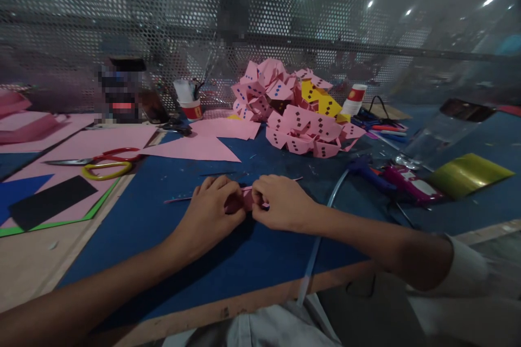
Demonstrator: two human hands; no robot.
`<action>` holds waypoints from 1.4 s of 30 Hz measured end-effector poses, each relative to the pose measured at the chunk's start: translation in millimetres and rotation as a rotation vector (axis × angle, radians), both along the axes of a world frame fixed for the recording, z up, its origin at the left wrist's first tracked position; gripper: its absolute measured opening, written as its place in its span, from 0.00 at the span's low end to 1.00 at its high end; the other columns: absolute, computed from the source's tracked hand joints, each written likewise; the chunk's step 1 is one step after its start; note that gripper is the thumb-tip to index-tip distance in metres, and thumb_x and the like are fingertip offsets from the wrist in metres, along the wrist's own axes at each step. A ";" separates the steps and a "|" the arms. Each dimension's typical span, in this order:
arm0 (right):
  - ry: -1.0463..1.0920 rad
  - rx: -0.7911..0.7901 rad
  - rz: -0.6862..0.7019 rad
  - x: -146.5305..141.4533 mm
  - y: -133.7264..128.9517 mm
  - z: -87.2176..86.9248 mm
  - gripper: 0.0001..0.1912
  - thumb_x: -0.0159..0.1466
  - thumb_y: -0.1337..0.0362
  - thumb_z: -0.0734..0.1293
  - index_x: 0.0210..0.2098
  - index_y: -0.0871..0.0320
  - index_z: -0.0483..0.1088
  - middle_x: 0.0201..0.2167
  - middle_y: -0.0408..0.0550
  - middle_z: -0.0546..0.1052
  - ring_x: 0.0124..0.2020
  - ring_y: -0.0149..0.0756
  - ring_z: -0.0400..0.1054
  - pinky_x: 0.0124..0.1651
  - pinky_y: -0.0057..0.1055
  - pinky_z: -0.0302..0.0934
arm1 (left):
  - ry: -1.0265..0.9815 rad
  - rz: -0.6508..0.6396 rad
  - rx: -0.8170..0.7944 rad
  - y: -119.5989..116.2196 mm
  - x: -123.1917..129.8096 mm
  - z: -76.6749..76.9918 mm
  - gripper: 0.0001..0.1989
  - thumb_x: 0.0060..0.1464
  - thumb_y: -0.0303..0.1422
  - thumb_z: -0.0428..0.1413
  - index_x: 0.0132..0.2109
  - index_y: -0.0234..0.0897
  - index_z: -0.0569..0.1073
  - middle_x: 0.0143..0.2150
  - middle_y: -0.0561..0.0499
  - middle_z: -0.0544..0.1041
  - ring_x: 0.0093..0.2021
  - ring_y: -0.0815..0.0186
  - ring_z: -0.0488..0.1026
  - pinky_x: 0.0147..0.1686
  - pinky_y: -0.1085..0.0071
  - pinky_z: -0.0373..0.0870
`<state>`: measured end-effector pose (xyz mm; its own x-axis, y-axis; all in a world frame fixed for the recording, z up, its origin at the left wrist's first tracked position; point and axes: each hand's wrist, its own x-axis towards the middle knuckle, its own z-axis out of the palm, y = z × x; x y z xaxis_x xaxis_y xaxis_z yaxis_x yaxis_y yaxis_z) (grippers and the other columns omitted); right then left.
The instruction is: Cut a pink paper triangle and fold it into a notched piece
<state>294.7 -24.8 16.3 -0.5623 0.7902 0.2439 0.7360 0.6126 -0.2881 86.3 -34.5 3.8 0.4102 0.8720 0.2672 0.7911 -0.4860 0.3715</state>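
Note:
Close together over the blue table top (pixel 163 260), both my hands grip one small folded piece of pink paper (pixel 247 198). My left hand (pixel 217 203) pinches its left side between thumb and fingers. At the right side, my right hand (pixel 283 203) is closed with curled fingertips on the same paper. Much of the paper is hidden behind the fingers. A thin pink strip (pixel 177 200) lies by my left hand. Beyond the hands is a heap of folded pink paper pieces (pixel 303 122) with dark diamond marks, a few of them yellow.
Scissors (pixel 108 164) with red and yellow handles lie on pink sheets at left. A glue gun (pixel 368 173) rests at right beside a magenta tool (pixel 411 183), gold foil (pixel 470 173) and a clear container (pixel 445 133). Paper cups (pixel 190 108) stand behind. A perforated metal screen (pixel 163 21) rises at the back.

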 end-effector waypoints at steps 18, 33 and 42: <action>0.013 -0.005 0.019 2.7 0.6 -0.4 0.04 0.64 0.64 0.64 0.34 0.57 0.71 0.34 0.46 0.76 0.34 0.35 0.65 0.36 0.33 0.52 | -0.090 -0.065 -0.070 3.1 -13.5 -1.2 0.13 0.50 0.28 0.53 0.44 0.41 0.74 0.43 0.49 0.76 0.46 0.54 0.67 0.46 0.60 0.63; 0.088 -0.109 0.089 8.7 3.9 1.9 0.06 0.57 0.69 0.65 0.35 0.57 0.69 0.34 0.44 0.75 0.34 0.34 0.64 0.40 0.33 0.53 | -0.121 -0.159 -0.124 4.1 -21.6 5.3 0.18 0.47 0.24 0.49 0.45 0.40 0.74 0.46 0.47 0.76 0.50 0.53 0.68 0.48 0.57 0.67; 0.098 -0.135 0.115 10.4 5.6 1.7 0.08 0.57 0.71 0.64 0.36 0.57 0.70 0.36 0.45 0.76 0.36 0.35 0.66 0.42 0.32 0.55 | -0.109 -0.191 -0.128 4.2 -26.4 5.7 0.19 0.47 0.23 0.48 0.46 0.40 0.73 0.47 0.47 0.75 0.51 0.52 0.68 0.50 0.56 0.68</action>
